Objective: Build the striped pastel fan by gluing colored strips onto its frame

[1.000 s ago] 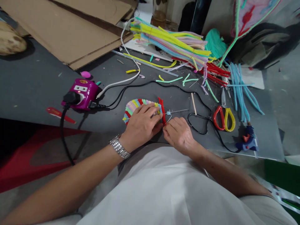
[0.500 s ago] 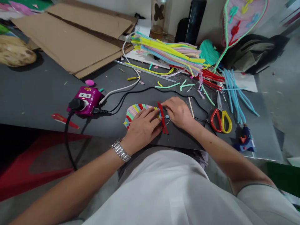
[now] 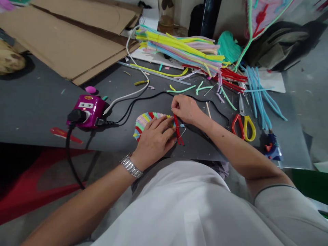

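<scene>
Dark grey work board (image 3: 38, 106), scattered with craft offcuts, seen from the worker's head. Mid-board lies a flat, fan-shaped piece of woven multicoloured chenille stems (image 3: 151, 122), with a red chenille stem (image 3: 178, 131) running along its right edge and touching it. A thin metal wire (image 3: 182, 132) shows beside the red stem, partly hidden by the fingers.

Left hand (image 3: 153, 143), silver link wristwatch (image 3: 131, 166) on its wrist, lies over the fan, fingers (image 3: 164, 129) extended and pressing down, not clenched. Right hand (image 3: 186, 109) sits at the fan's 2 o'clock, its fingertips (image 3: 174, 111) pinching the red stem's upper end.

Around the fan: magenta plastic power strip (image 3: 85, 111) at 9 o'clock; large bundle of pastel and yellow chenille stems (image 3: 179, 48) at 1 o'clock; red-and-yellow-handled scissors (image 3: 243, 128) at 3 o'clock; blue hot glue gun (image 3: 272, 148) at 4 o'clock, near the board's edge. Flattened brown cardboard sheets (image 3: 69, 41) lie at 11 o'clock.
</scene>
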`<state>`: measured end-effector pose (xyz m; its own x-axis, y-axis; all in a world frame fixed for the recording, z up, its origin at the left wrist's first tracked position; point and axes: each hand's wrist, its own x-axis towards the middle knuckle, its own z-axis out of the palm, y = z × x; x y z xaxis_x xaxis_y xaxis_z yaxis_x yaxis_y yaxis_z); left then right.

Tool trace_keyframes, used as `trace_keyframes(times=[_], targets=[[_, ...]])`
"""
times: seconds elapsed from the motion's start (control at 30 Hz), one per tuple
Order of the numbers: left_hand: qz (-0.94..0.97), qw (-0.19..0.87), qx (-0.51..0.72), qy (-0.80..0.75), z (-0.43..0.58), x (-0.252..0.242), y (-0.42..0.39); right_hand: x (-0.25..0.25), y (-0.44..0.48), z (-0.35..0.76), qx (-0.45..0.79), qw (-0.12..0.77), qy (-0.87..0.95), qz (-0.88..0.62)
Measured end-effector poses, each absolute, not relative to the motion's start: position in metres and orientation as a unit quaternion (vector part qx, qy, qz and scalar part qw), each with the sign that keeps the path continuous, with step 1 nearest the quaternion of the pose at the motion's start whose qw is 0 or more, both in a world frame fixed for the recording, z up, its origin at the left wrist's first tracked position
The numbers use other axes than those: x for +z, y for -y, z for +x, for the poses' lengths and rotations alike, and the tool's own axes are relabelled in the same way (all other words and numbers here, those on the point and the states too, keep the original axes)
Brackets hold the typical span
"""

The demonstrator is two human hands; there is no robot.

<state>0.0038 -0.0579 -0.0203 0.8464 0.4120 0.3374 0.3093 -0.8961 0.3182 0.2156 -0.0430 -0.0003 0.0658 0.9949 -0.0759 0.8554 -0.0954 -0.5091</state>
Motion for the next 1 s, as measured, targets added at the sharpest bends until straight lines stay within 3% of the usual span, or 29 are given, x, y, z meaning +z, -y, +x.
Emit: trace_keyframes(times=[0.73, 1.0], targets=[[0.955, 0.153, 0.158, -0.197, 0.003, -0.016, 0.057, -0.013, 0.071, 0.230, 0.197, 0.245, 0.696, -0.646], [0.954, 0.141, 0.172, -0.201, 0.003, -0.016, 0.058, -0.010, 0.080, 0.224, 0.042, 0.122, 0.797, -0.589]])
